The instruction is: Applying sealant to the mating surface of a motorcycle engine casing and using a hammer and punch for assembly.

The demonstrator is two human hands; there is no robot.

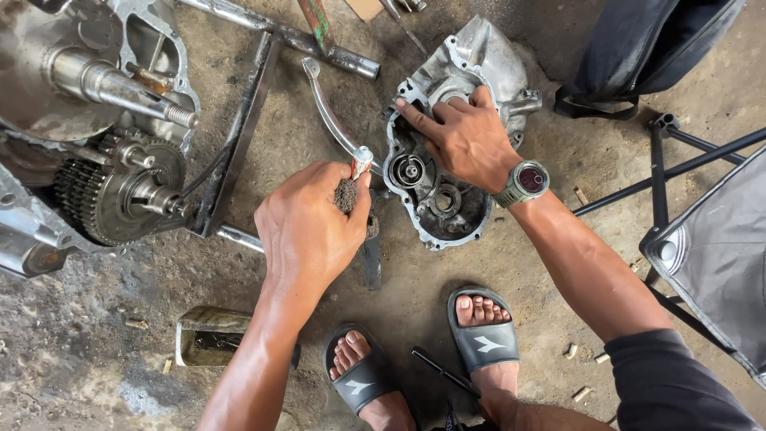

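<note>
Nearest me, two sandalled feet (479, 331) stand on the dirt floor (96, 375). Just beyond, my left hand (311, 223) has its fingers clenched on a small tube (361, 162) and a gritty scrap of abrasive pad (345, 195). The engine crankcase cover (447, 152) lies right of that hand, its long axis running near-left to far-right. My right hand (467, 140) presses flat on it, fingers spread, gripping nothing.

The dirty concrete floor (96, 319) carries an aluminium engine cover (455, 120) near its middle. A curved kick lever (327, 112) lies just left of it. A small metal box (209, 335) rests nearer the bottom edge, beside two sandalled feet (423, 351).
</note>
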